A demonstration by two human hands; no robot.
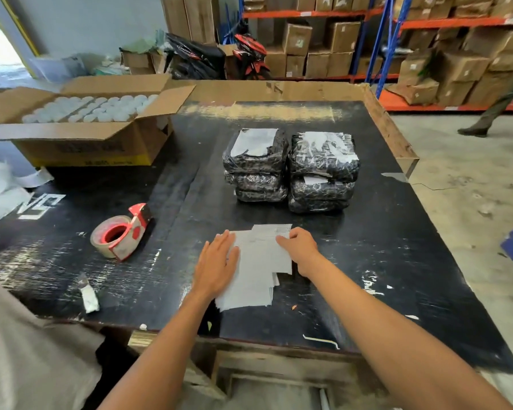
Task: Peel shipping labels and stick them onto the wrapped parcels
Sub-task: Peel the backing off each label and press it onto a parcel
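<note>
Two bare forearms, nearest the camera, reach forward over the near edge of the bench [397, 261], a worn black board with scuffed white marks.

Left hand [216, 261]: laid flat, fingers straight and together, pressing the left side of the label stack.

Right hand [299, 247]: fingers curled at the stack's upper right part, pinching the top sheet there.

Shipping labels [261, 270]: loose stack of white sheets, fanned unevenly, lying on the bench between the two hands. Print on them is too faint to read.

Wrapped parcels [290, 170]: two piles side by side beyond the labels, toward the middle of the bench, in black film under clear wrap. The top parcel of each pile bears a white label; text unreadable.

Tape dispenser [122, 232]: red and white, holding a roll of clear tape, left of the labels.

Paper scrap [89, 297]: small, crumpled, near the bench's left front edge.

Painted white characters [40, 205]: on the bench at left, seen upside down, not legible.

Open carton [80, 125]: brown cardboard, far left corner, flaps spread, filled with rows of white round caps; dark print on its side is blurred.

Warehouse racking [397, 25]: orange and blue, behind, stacked with brown cartons.
</note>
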